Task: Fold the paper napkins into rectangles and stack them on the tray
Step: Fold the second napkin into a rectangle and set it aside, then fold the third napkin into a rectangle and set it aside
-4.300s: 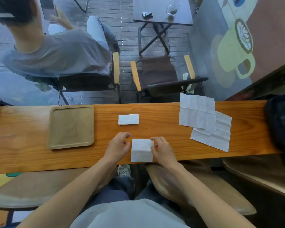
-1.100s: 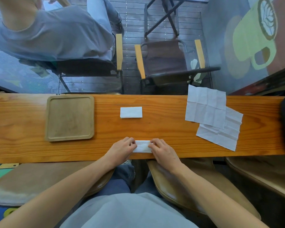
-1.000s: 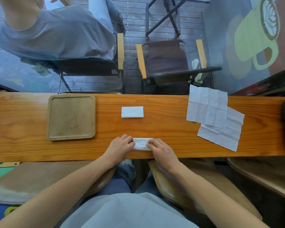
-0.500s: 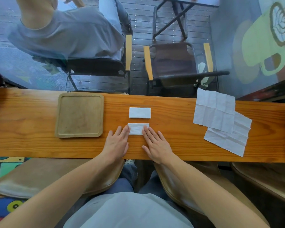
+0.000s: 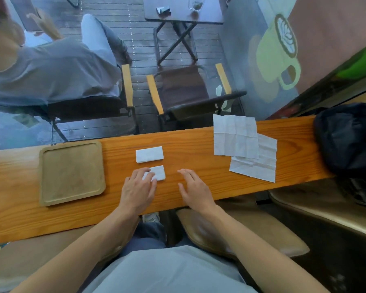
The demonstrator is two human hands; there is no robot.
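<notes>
Fingers of the left hand (image 5: pixel 138 190) press flat on a folded napkin (image 5: pixel 157 175); the right hand (image 5: pixel 193 190) rests open beside it, empty.

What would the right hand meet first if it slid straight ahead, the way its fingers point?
Only bare counter: the right hand points between the folded napkins and the unfolded napkins, probably missing both.

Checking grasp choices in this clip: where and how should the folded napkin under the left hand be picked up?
Pinch the nearer folded napkin at its bare right short edge, coming in from the right. It lies flat on the counter, and the left hand covers its left part, so the right end is the free part. The right hand hovers open beside it.
</notes>
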